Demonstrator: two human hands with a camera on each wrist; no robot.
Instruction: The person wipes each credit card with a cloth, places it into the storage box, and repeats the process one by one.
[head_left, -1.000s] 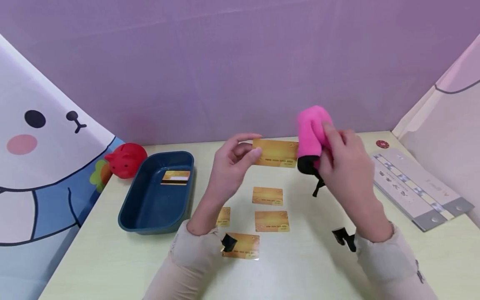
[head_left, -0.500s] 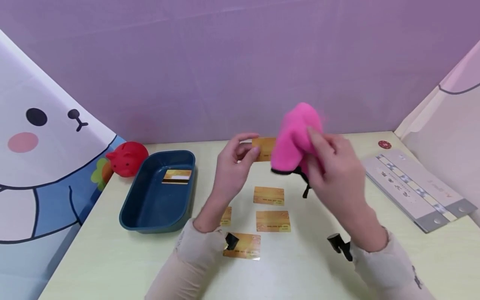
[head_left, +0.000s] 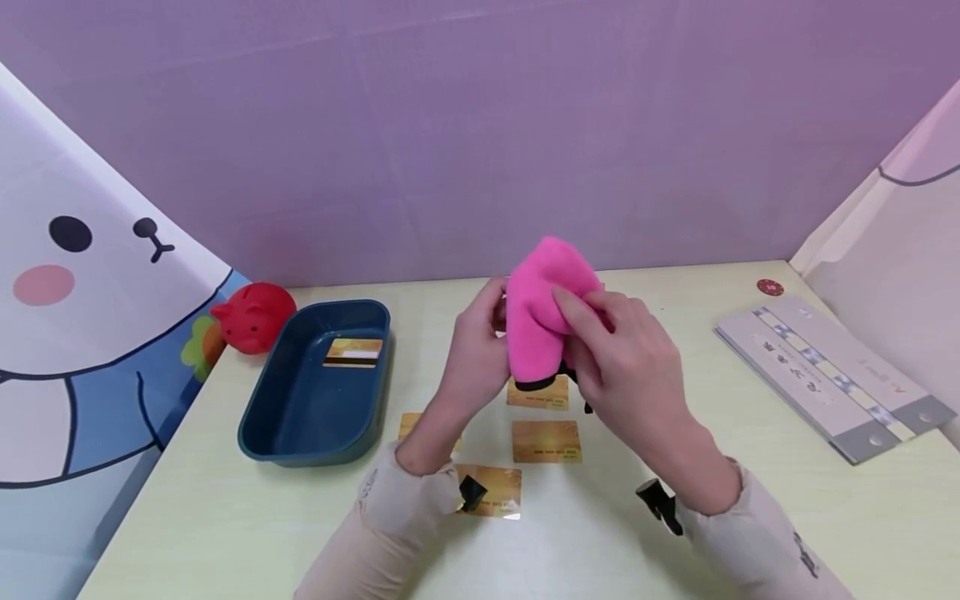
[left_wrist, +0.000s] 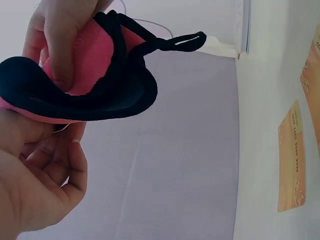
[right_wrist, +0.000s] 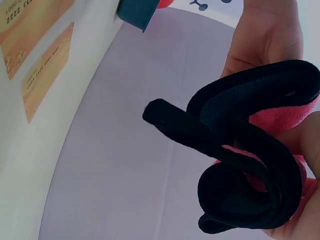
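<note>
A pink cloth with black edging and a black loop (head_left: 543, 312) is bunched up above the table. My right hand (head_left: 633, 354) pinches its folds from the right, thumb on the near side. Black trim and the loop (right_wrist: 180, 127) show close up in the right wrist view. My left hand (head_left: 476, 350) is at the cloth's left side with curled fingers, on the gold bank card it held a moment ago. That card is almost wholly hidden behind the cloth; only a thin pale edge (left_wrist: 62, 128) shows at the fingers in the left wrist view.
Several gold cards lie on the table below, including one card (head_left: 547, 442) near the middle. A blue tray (head_left: 258, 417) with one card (head_left: 352, 352) in it stands left, beside a red piggy bank (head_left: 253, 318). A grey folder (head_left: 832, 375) and red chip (head_left: 769, 287) lie right.
My right hand has carried the pink cloth left and down, over the card in my left hand. The card has passed out of sight behind it. My left hand has moved slightly right.
</note>
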